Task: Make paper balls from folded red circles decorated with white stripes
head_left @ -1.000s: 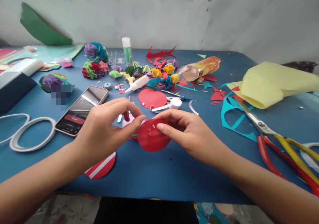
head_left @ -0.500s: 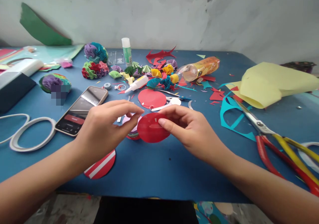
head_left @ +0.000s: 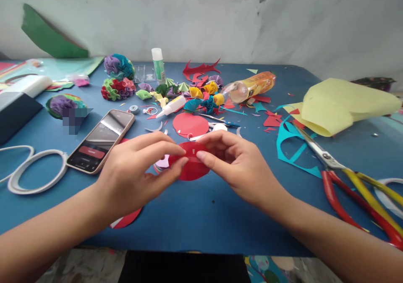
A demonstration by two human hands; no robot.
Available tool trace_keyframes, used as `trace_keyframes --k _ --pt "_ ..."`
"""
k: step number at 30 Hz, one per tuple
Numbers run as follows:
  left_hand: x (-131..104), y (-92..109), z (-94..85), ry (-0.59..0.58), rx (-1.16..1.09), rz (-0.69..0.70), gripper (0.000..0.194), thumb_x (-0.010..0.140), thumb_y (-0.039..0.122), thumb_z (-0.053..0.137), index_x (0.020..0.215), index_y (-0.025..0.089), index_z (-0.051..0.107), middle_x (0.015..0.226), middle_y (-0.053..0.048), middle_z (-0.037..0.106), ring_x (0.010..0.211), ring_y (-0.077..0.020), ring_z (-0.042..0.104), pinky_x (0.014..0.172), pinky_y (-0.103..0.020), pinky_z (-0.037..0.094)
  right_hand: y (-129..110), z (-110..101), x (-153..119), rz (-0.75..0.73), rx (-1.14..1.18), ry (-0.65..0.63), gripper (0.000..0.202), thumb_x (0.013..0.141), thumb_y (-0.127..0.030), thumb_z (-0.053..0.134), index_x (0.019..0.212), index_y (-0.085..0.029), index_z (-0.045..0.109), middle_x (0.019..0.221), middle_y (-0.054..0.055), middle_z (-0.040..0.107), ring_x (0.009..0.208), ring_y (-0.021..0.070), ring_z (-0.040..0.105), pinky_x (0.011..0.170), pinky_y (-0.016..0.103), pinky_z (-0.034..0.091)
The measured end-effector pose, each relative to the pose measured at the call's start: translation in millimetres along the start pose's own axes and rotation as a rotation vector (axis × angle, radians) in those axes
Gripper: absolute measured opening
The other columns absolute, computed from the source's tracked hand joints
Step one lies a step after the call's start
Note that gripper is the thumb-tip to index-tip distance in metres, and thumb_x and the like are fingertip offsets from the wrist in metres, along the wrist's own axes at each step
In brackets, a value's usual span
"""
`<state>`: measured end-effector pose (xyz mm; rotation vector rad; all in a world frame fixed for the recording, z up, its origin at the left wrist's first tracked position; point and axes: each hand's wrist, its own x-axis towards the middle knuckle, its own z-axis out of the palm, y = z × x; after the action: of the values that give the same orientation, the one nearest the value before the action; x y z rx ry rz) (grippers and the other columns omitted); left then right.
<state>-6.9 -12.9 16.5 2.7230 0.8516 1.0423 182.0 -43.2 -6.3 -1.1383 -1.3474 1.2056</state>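
A glossy red paper circle [head_left: 192, 171] is held up over the middle of the table. My right hand [head_left: 244, 161] pinches its right side between thumb and fingers. At its left edge, the thumb and forefinger of my left hand [head_left: 132, 169] close on the paper. Behind my left fingertips lies a partly covered stack of coloured paper circles [head_left: 162, 164]. A red circle with white strips [head_left: 130, 221] shows under my left wrist, mostly hidden. Beyond my hands, another red paper circle [head_left: 190, 123] lies flat beside a white tape roll [head_left: 219, 127].
A phone [head_left: 103, 138] and white tape rings [head_left: 37, 171] lie left. Large scissors [head_left: 329, 161], cut turquoise paper [head_left: 285, 144] and yellow paper [head_left: 340, 106] occupy the right. Farther back are a glue stick [head_left: 158, 66], a glue bottle [head_left: 173, 106], folded paper flowers [head_left: 197, 92] and a plastic bottle [head_left: 248, 87].
My left hand has moved right onto the red circle's left edge, and the circle has shifted slightly left. The striped circle is more covered by my left arm.
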Motion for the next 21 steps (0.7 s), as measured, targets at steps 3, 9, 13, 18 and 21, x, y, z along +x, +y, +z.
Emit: trace_keyframes --k 3,9,13,18,21 --pt "-1 0 2.6 -0.02 -0.025 0.003 0.01 0.074 0.012 0.066 0.084 0.015 0.064 0.079 -0.002 0.067 0.068 -0.0099 0.062 0.065 -0.019 0.05 2 4 -2 -0.072 -0.003 0.006 0.014 0.079 -0.017 0.061 0.093 -0.019 0.059 0.083 0.0 0.067 0.076 0.0109 0.065 0.068 0.02 0.054" --pt "-2 1 4.2 -0.012 -0.026 -0.046 0.012 0.075 0.012 0.065 0.085 0.019 0.063 0.083 0.001 0.07 0.074 -0.0104 0.065 0.072 -0.02 0.051 4 8 -7 -0.176 -0.044 -0.002 0.019 0.08 -0.015 0.061 0.097 -0.022 0.057 0.084 -0.001 0.069 0.077 0.0118 0.067 0.069 0.022 0.056" --pt "-3 2 3.6 -0.011 -0.031 -0.06 0.012 0.076 0.013 0.064 0.086 0.02 0.064 0.084 0.0 0.071 0.074 -0.0116 0.066 0.071 -0.021 0.053 5 9 -9 -0.29 -0.144 0.047 0.021 0.079 -0.013 0.062 0.097 -0.023 0.057 0.086 -0.002 0.068 0.078 0.0114 0.067 0.071 0.023 0.056" --pt "-3 2 3.2 -0.029 -0.046 -0.023 0.009 0.076 0.014 0.064 0.085 0.017 0.064 0.083 -0.003 0.071 0.075 -0.0133 0.066 0.071 -0.022 0.054 5 9 -11 -0.366 -0.219 0.025 0.022 0.08 -0.011 0.06 0.098 -0.023 0.056 0.089 -0.002 0.069 0.081 0.0107 0.067 0.073 0.021 0.056" --pt "-3 2 3.2 -0.049 -0.047 -0.001 0.007 0.076 0.014 0.064 0.083 0.016 0.065 0.082 -0.005 0.072 0.075 -0.0145 0.067 0.069 -0.024 0.054 6 8 -11 -0.384 -0.268 0.001 0.022 0.081 -0.012 0.059 0.1 -0.023 0.056 0.088 -0.002 0.07 0.081 0.0118 0.068 0.072 0.021 0.055"
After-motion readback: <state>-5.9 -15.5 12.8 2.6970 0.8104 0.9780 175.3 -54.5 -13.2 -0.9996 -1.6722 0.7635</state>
